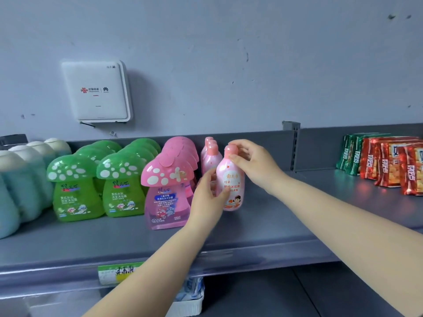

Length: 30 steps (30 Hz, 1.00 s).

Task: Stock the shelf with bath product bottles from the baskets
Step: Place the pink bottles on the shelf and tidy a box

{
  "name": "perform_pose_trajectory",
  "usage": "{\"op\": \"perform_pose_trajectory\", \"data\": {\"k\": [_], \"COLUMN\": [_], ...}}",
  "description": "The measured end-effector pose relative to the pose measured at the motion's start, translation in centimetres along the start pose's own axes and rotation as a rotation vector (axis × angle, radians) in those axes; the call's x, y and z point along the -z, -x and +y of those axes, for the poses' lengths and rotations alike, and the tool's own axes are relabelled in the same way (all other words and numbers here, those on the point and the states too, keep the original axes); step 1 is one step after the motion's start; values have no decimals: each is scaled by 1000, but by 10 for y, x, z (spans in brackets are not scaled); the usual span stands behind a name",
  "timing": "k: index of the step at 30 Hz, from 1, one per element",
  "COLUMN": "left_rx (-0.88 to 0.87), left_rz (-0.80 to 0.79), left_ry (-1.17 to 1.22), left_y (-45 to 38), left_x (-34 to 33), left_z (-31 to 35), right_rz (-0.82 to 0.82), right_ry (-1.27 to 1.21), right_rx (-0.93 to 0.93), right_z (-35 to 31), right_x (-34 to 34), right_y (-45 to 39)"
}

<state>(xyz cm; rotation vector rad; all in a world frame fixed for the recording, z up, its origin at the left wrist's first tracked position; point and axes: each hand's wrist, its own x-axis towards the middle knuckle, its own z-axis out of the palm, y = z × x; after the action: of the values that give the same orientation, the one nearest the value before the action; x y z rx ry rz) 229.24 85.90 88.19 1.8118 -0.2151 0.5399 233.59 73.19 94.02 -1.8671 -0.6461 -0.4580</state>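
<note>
A pale pink bath bottle (230,181) with a round pink cap stands upright on the grey shelf (263,227), at the front of a row of matching pink bottles (209,154). My right hand (254,163) pinches its cap and neck from the right. My left hand (207,197) holds its lower left side with curled fingers. To the left stand rows of pink mushroom-shaped bottles (166,186), green mushroom-shaped bottles (75,188) and blue bottles with cream caps (20,179).
Red and green snack packets (386,163) stand on the shelf section to the right, past a metal upright (294,145). A white router box (96,92) hangs on the wall. Below the shelf edge are a price label (119,272) and a white basket (190,303).
</note>
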Motion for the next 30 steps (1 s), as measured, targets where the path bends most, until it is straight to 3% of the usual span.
{"op": "perform_pose_trajectory", "data": {"k": [6, 18, 30], "left_rx": [49, 118, 189], "left_rz": [77, 70, 67], "left_ry": [-32, -195, -106], "left_y": [-10, -16, -11], "left_x": [-2, -4, -1], "left_z": [-8, -11, -8], "right_rz": [-34, -66, -34], "right_ry": [1, 24, 222], "right_rx": [19, -11, 21], "right_z": [7, 16, 9], "right_x": [-19, -34, -37], "right_y": [-17, -25, -20]}}
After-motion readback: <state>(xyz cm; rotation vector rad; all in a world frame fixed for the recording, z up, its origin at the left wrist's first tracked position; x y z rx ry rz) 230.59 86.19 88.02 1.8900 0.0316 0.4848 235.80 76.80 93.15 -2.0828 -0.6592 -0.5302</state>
